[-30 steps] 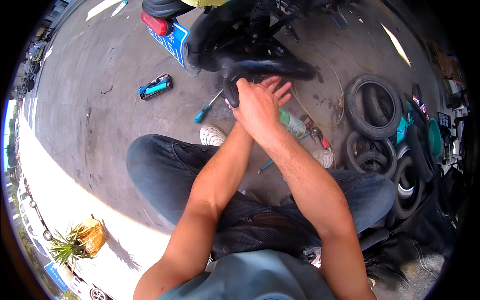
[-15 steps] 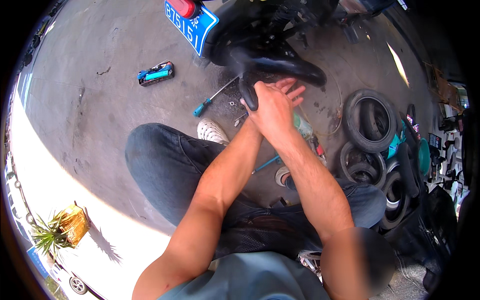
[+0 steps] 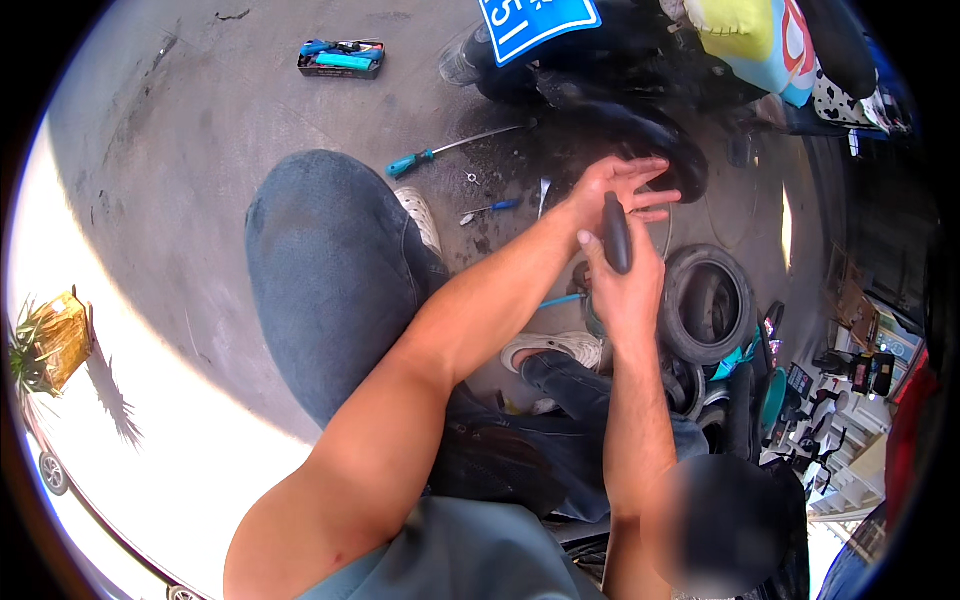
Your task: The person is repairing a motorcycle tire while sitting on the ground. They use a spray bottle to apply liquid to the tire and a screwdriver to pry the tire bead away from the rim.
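Observation:
In front of my knees, my right hand point(image 3: 632, 285) is closed around a black, smooth, elongated piece point(image 3: 617, 235) that looks like rubber; its kind is unclear. Just beyond it, my left hand point(image 3: 625, 185) has its fingers spread, palm turned up, with the narrow end of the piece close to the palm. Whether they touch I cannot tell. Behind both hands curves a thick black tube-like part point(image 3: 680, 145) at the rear of a motorbike with a blue number plate point(image 3: 545, 25).
On the floor lie a long screwdriver point(image 3: 412, 162) with a teal handle, a small blue-handled tool point(image 3: 503, 206) and a metal ring point(image 3: 472, 178). A tray of tools point(image 3: 343, 68) stands far left. Tyres point(image 3: 668, 318) are stacked at the right, near a green basin point(image 3: 773, 400).
The view has shifted. My hands have turned over: the left hand now lies spread beyond the right, and the black piece shows in the right hand's grip.

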A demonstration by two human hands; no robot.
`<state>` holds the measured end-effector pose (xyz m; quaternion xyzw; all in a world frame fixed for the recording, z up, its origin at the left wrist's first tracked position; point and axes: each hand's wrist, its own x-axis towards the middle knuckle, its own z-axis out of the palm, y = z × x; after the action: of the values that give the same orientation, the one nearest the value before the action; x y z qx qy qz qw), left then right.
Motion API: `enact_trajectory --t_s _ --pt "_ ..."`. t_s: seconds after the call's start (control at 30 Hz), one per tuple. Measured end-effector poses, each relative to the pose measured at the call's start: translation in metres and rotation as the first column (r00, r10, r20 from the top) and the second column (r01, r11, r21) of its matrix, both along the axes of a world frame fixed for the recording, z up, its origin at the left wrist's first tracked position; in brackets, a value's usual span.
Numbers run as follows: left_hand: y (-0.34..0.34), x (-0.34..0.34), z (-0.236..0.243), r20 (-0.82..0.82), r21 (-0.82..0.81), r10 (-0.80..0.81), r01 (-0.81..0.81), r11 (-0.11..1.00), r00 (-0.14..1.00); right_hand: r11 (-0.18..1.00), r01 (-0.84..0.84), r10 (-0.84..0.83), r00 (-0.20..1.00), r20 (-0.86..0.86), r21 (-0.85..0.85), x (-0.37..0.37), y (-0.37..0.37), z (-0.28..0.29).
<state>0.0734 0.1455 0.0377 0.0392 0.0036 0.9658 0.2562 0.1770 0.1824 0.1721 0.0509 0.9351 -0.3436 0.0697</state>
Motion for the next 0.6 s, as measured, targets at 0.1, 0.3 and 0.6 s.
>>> enact_trajectory --t_s 0.1,0.3,0.6 --pt "0.005 0.003 -0.011 -0.023 0.062 -0.01 0.011 0.998 1.0 0.978 -0.131 0.148 0.984 -0.096 0.164 -0.02 -0.015 0.0" --pt "0.0 0.024 -0.027 -0.051 0.137 0.148 -0.139 0.981 0.988 0.855 -0.248 0.381 0.896 -0.228 0.456 -0.076 -0.057 -0.026" --pt "-0.029 0.027 -0.042 0.089 -0.107 0.007 0.003 0.994 0.996 0.877 -0.265 0.337 0.934 -0.12 0.401 -0.094 -0.081 -0.05"
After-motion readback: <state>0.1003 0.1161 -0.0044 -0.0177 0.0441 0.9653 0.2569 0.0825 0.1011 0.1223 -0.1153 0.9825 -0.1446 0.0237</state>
